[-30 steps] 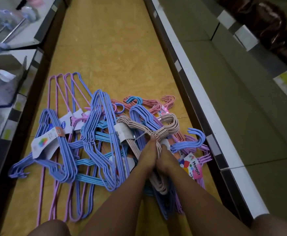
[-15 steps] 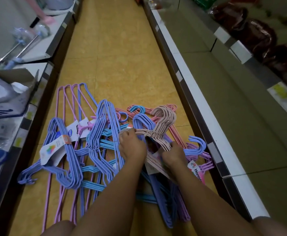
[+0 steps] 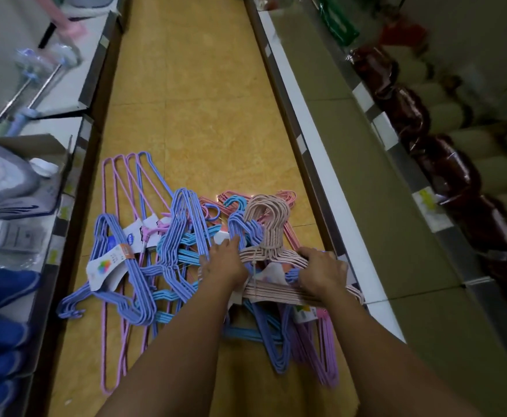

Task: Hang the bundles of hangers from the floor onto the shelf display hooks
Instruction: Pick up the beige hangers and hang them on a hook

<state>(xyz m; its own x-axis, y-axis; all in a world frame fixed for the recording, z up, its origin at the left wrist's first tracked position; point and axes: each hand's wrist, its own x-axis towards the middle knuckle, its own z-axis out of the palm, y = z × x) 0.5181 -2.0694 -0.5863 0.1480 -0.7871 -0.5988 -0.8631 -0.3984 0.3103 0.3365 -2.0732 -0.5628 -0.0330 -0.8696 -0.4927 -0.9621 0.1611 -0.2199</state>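
Beige hanger bundle (image 3: 271, 260) lies on the floor (image 3: 204, 121), atop the mixed pile, near right. Right hand (image 3: 321, 270) curls round its right shoulder. Left hand (image 3: 226, 261): fingers spread, pressing beside its left shoulder, probably steadying for the lift.

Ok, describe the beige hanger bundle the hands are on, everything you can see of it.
The beige hanger bundle is a stack of thin, pale pinkish-beige hangers that look coated, tied near the neck with a pale tie. Their hooks arch together, pointing up the aisle. It lies on top of the blue and purple hanger bundles on the yellow floor, close to the right-hand shelf base. The left hand is at its left shoulder, the right hand grips its right shoulder. A white label shows beneath it.
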